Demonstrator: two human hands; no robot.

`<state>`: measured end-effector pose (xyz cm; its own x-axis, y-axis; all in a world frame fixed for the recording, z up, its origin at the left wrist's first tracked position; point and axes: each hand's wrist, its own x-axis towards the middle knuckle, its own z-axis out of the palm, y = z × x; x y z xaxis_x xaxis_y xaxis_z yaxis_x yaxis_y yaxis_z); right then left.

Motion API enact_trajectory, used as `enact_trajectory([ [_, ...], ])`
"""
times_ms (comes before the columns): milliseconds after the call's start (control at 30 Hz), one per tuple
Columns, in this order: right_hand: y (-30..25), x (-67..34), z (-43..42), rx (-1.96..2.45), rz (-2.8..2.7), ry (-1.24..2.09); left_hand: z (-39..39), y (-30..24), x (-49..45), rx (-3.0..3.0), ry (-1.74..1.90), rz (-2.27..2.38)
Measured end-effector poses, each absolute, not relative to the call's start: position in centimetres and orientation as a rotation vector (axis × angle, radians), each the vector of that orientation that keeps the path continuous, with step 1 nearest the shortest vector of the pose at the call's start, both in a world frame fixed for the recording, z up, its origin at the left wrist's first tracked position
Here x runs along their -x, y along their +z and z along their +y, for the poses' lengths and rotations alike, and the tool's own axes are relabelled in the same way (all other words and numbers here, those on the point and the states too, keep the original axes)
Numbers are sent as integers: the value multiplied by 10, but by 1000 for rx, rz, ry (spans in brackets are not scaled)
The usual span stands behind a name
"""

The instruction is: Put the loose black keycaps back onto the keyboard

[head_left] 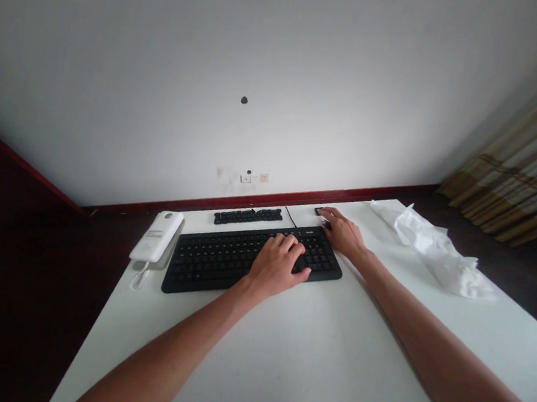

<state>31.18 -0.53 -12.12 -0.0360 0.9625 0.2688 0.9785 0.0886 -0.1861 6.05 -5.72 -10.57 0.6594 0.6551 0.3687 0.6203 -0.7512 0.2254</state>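
Note:
A black computer keyboard (217, 256) lies on the white table. My left hand (276, 265) rests palm down over its right half, fingers spread and slightly bent, hiding some keys. Just beyond the keyboard's far right corner is my right hand (344, 233), its fingers bent together around something small and dark that I cannot make out. By those fingertips lies a small black piece (318, 211). Behind the keyboard sits a row of loose black keycaps (247, 217), packed side by side. A thin black cable (290, 216) runs from the keyboard's back edge.
At the left table edge lies a white power bank (158, 237) with a short white cable (139, 277). Crumpled white plastic (437, 245) stretches along the right side of the table (312, 353). A wall with sockets (264, 178) stands behind, and a striped curtain (514, 152) hangs at right.

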Motion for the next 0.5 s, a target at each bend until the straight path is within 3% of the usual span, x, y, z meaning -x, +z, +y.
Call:
enact_trajectory([
  [500,-107,-315,-18,1894,-2080,-14,-58,-104,-60,-2789,679,1071],
])
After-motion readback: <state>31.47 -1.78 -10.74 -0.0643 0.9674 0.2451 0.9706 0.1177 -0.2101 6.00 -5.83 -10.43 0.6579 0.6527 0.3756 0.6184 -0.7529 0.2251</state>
